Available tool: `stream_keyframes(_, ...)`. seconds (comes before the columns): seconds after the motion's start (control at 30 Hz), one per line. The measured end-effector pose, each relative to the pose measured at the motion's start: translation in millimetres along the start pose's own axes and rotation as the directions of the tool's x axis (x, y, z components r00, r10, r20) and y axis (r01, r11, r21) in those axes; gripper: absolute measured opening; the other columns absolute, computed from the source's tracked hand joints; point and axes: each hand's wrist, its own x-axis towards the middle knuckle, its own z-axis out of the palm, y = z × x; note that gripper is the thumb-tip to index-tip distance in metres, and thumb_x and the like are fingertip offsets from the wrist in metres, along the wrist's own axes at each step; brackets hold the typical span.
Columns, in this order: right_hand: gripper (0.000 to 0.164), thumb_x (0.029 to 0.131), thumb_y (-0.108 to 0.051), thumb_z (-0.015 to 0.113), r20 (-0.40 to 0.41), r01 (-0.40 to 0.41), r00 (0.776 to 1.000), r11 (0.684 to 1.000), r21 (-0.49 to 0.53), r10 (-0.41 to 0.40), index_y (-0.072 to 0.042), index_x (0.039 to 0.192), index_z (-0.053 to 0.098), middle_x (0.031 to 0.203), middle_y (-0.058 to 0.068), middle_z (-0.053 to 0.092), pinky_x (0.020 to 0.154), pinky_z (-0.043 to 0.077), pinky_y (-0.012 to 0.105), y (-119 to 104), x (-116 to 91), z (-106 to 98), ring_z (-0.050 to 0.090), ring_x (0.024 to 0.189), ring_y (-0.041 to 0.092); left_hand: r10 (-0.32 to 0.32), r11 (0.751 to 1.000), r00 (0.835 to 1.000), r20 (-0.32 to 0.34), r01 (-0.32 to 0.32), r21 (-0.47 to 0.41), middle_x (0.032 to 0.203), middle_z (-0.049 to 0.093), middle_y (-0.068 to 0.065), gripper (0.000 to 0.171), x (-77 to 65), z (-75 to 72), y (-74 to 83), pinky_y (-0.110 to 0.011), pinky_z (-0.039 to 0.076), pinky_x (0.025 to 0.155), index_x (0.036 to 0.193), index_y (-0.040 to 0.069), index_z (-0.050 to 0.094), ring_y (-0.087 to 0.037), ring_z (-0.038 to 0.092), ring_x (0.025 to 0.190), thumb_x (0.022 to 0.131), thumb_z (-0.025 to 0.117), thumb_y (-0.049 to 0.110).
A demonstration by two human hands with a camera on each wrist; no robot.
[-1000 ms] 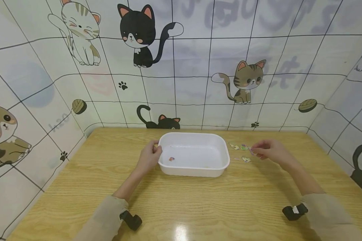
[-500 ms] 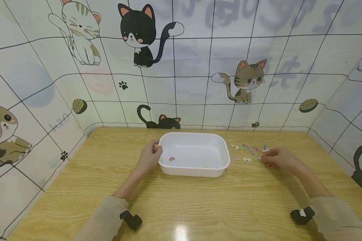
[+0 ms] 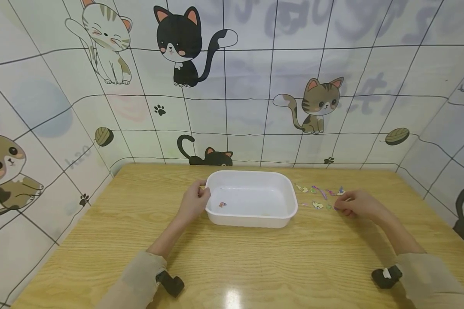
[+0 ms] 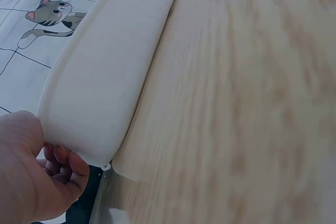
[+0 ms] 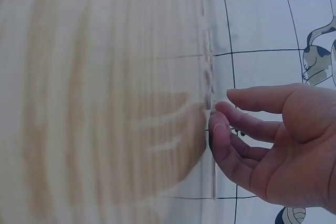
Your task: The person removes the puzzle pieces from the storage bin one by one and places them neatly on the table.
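Note:
A white plastic tray (image 3: 251, 221) stands on the wooden table. My left hand (image 3: 193, 201) grips its left end, thumb over the rim; in the left wrist view that left hand (image 4: 42, 177) has fingers curled against the tray's outer wall (image 4: 100, 77). One small colourful cutout (image 3: 222, 204) lies inside the tray. To its right, several small flat cutouts lie on the table, among them a cream one (image 3: 317, 205) and a purple strip (image 3: 320, 192). My right hand (image 3: 357, 204) touches the table beside a small purple piece (image 3: 336, 208). In the right wrist view, that right hand (image 5: 278, 145) has bent fingers, thumb apart.
The wooden table (image 3: 232, 262) reaches back to a white wall sheet (image 3: 247, 111) printed with grid lines and cartoon cats. Black wrist cameras sit at the left sleeve (image 3: 170, 283) and the right sleeve (image 3: 386, 277).
My right hand has moved right and slightly nearer to me, uncovering the purple strip and other cutouts. It has stayed almost still in the last half second. The left hand and tray keep their place.

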Motion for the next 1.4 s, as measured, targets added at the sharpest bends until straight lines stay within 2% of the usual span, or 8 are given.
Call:
stream_keyframes(0.17, 0.04, 0.104, -0.017, 0.055, -0.012, 0.034, 0.999, 0.999, 0.037, -0.034, 0.019, 0.121, 0.055, 0.082, 0.006, 0.06, 0.066, 0.052, 0.031, -9.4, 1.1, -1.2, 0.056, 0.075, 0.017, -0.007, 1.0, 1.0, 0.001, 0.007, 0.002, 0.078, 0.054, -0.007, 0.039, -0.1, 0.5, -0.1, -0.026, 0.041, 0.055, 0.134, -0.006, 0.055, -0.016, 0.049, 0.064, 0.1, 0.053, 0.011)
stream_keyframes(0.5, 0.045, 0.103, -0.029, 0.057, -0.104, 0.138, 0.985, 0.99, 0.031, -0.135, 0.009, 0.129, 0.057, 0.107, 0.02, 0.067, 0.079, 0.055, 0.042, -59.0, 3.4, 12.0, 0.065, 0.092, 0.03, -0.015, 1.0, 1.0, 0.004, 0.015, 0.011, 0.079, 0.053, -0.007, 0.038, -1.8, -0.7, -3.1, -0.026, 0.041, 0.056, 0.134, -0.005, 0.055, -0.017, 0.049, 0.065, 0.1, 0.052, 0.012)
stream_keyframes(0.7, 0.04, 0.102, -0.025, 0.06, -0.14, 0.215, 0.968, 0.975, 0.053, -0.206, 0.006, 0.126, 0.059, 0.104, 0.017, 0.069, 0.079, 0.057, 0.043, -87.6, 10.6, 28.7, 0.066, 0.089, 0.033, -0.016, 1.0, 1.0, 0.005, 0.016, 0.012, 0.079, 0.053, -0.007, 0.038, -1.7, -0.5, -2.1, -0.028, 0.042, 0.057, 0.135, -0.004, 0.055, -0.017, 0.048, 0.066, 0.1, 0.053, 0.013)
stream_keyframes(0.83, 0.034, 0.1, -0.021, 0.063, -0.168, 0.269, 0.953, 0.96, 0.073, -0.254, 0.004, 0.122, 0.063, 0.098, 0.014, 0.07, 0.075, 0.058, 0.038, -103.4, 18.9, 41.3, 0.067, 0.084, 0.028, -0.017, 1.0, 1.0, 0.005, 0.017, 0.011, 0.078, 0.052, -0.006, 0.038, -1.4, -0.2, -1.5, -0.028, 0.041, 0.058, 0.135, -0.004, 0.055, -0.017, 0.047, 0.066, 0.1, 0.053, 0.012)
stream_keyframes(0.97, 0.032, 0.099, -0.018, 0.064, -0.145, 0.3, 0.948, 0.947, 0.112, -0.283, 0.004, 0.121, 0.063, 0.1, 0.015, 0.07, 0.073, 0.057, 0.035, -117.9, 27.8, 54.1, 0.066, 0.082, 0.025, -0.013, 1.0, 1.0, 0.003, 0.013, 0.01, 0.077, 0.051, -0.006, 0.038, -1.2, -0.1, -1.2, -0.027, 0.04, 0.056, 0.135, -0.005, 0.055, -0.017, 0.047, 0.065, 0.1, 0.053, 0.011)
stream_keyframes(1.13, 0.028, 0.099, -0.013, 0.063, -0.077, 0.354, 0.935, 0.919, 0.173, -0.346, 0.006, 0.119, 0.062, 0.102, 0.022, 0.068, 0.076, 0.057, 0.039, -133.8, 38.4, 70.5, 0.065, 0.085, 0.039, -0.001, 1.0, 1.0, 0.001, 0.001, 0.013, 0.076, 0.052, -0.006, 0.038, -0.4, 0.5, -1.0, -0.027, 0.04, 0.055, 0.135, -0.005, 0.055, -0.016, 0.047, 0.064, 0.1, 0.053, 0.011)
stream_keyframes(1.27, 0.028, 0.098, -0.01, 0.063, -0.041, 0.403, 0.914, 0.894, 0.198, -0.403, 0.01, 0.117, 0.062, 0.101, 0.025, 0.068, 0.074, 0.057, 0.037, -143.8, 48.6, 86.4, 0.066, 0.085, 0.04, 0.003, 1.0, 1.0, 0.001, -0.003, 0.011, 0.076, 0.052, -0.005, 0.038, 0.0, 0.8, -1.0, -0.027, 0.04, 0.055, 0.134, -0.005, 0.055, -0.016, 0.047, 0.063, 0.099, 0.053, 0.011)
stream_keyframes(1.4, 0.026, 0.097, -0.01, 0.063, -0.021, 0.398, 0.916, 0.903, 0.161, -0.4, 0.008, 0.116, 0.063, 0.098, 0.022, 0.07, 0.074, 0.057, 0.041, -156.8, 55.0, 102.8, 0.067, 0.082, 0.034, 0.003, 1.0, 1.0, 0.0, -0.003, 0.007, 0.076, 0.052, -0.005, 0.038, -0.1, 1.1, -0.6, -0.026, 0.04, 0.054, 0.134, -0.005, 0.056, -0.016, 0.047, 0.063, 0.099, 0.053, 0.01)
